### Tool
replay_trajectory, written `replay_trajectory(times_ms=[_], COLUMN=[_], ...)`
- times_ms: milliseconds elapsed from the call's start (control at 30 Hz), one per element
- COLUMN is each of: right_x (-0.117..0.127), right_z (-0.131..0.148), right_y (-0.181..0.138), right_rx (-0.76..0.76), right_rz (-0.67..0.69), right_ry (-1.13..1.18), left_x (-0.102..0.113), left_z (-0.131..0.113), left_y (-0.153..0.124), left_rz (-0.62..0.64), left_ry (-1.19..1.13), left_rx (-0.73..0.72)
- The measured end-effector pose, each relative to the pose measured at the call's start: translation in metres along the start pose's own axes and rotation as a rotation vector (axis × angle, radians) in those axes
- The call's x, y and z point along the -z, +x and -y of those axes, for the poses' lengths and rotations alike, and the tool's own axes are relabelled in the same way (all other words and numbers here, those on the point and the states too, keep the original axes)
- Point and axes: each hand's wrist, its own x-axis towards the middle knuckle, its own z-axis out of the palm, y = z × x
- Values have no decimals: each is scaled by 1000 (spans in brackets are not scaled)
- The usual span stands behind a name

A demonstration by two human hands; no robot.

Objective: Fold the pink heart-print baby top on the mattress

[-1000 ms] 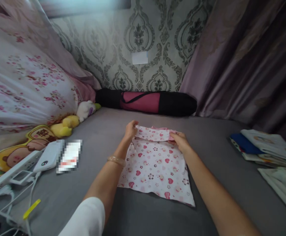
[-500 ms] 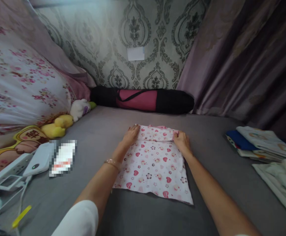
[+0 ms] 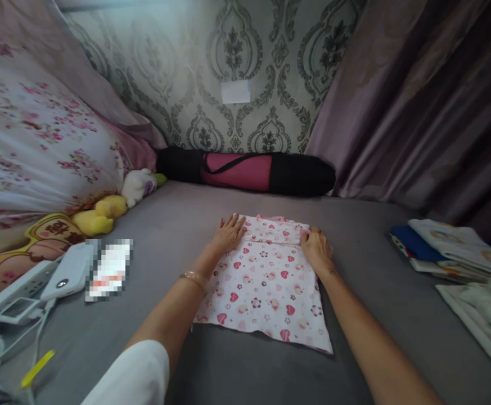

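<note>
A small white shirt (image 3: 266, 292) printed with red hearts, flowers and little figures lies flat on the grey bed sheet. Its far part is folded over in a band, and pink trim (image 3: 271, 217) peeks out along the far edge. My left hand (image 3: 229, 232) rests on the shirt's far left corner, palm down, fingers stretched out and slightly spread. At the far right corner, my right hand (image 3: 316, 247) has its fingers curled in on a pink-edged piece of the shirt. The undersides of those fingers are partly hidden.
Folded clothes (image 3: 451, 247) are stacked on the right, with pale garments (image 3: 481, 315) nearer. To the left lie a power strip (image 3: 17, 292), a white power bank (image 3: 70, 275), cables and plush toys (image 3: 97, 216). A long black and pink bag (image 3: 245, 171) lies along the wall.
My left hand has shifted slightly right onto the cloth, its fingers more spread. My right hand has turned a little and dropped slightly at the same corner. The shirt lies almost unchanged.
</note>
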Motion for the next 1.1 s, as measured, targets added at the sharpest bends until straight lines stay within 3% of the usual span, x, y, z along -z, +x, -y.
replay_trajectory(times_ms=[133,233,333,400,467,567,733,1100], right_x=[3,6,0,-11,-24,-40,-41,-28], right_z=[-4,6,33,56,73,83,69,25], right_y=[3,3,-3,-9,-16,-24,-24,-17], right_rx=[-23,38,286,521,667,662,631,532], right_rz=[74,-11,-89,-22,67,164,232,202], right_ry=[2,-66,-104,-68,-34,-8,-5,-109], left_x=[4,12,17,15,9,-6,-21,-8], left_z=[5,-2,-27,-45,-57,-56,-35,-7], left_y=[3,8,14,17,18,16,14,6], left_rz=[90,112,-54,-141,-124,-75,-125,-8], left_ry=[-59,-14,61,76,80,98,114,26], left_rx=[39,35,-3,-36,-47,-29,-58,36])
